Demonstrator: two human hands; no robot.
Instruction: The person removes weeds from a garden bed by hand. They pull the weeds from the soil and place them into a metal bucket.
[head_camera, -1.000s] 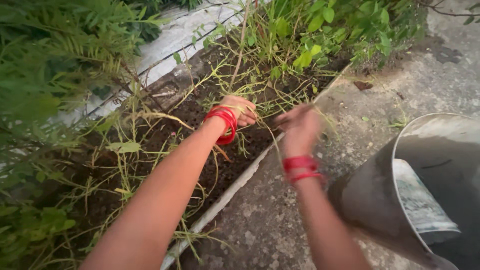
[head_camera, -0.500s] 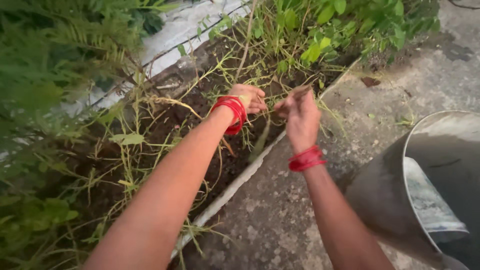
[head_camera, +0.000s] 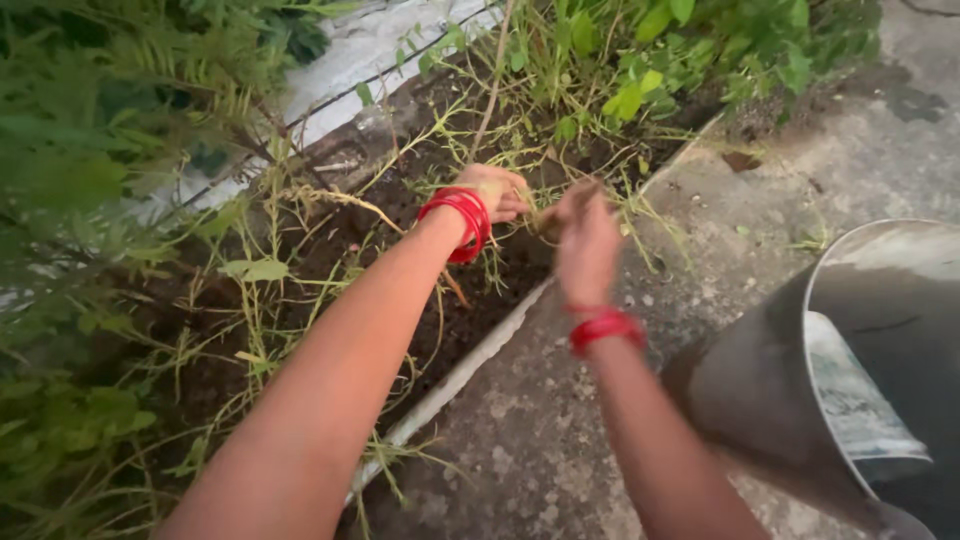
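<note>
Since half a second back, the right hand (head_camera: 585, 240) has swung in toward the left, blurring as it goes, and the gap between the two is nearly shut; the left hand (head_camera: 495, 192) has hardly shifted. Both sit over the dark soil of the garden bed (head_camera: 340, 250), at about twelve o'clock from the pale kerb edge (head_camera: 470, 365).

Here's the work in hand: thin weed stems (head_camera: 520, 160) run up from the knuckles toward twelve o'clock. To do it well, I'd judge a low pinch is wanted, right at the soil line, with a steady pull along the stem and not across it, or the stalk may snap and leave the root behind.

The fingers now. The left hand is curled tight, fingers folded in, seemingly closed around a stem at its tip, red bangles (head_camera: 460, 220) bunched at the wrist. The right hand is motion-smeared; its fingers look drawn together near the left's fingertips, but whether they grip anything I cannot tell.

At four o'clock from the hands, on the concrete path (head_camera: 560, 450), stands a grey metal bucket (head_camera: 800, 390) with a pale flat piece lying inside. Ferny foliage (head_camera: 90, 150) crowds in at nine o'clock.
</note>
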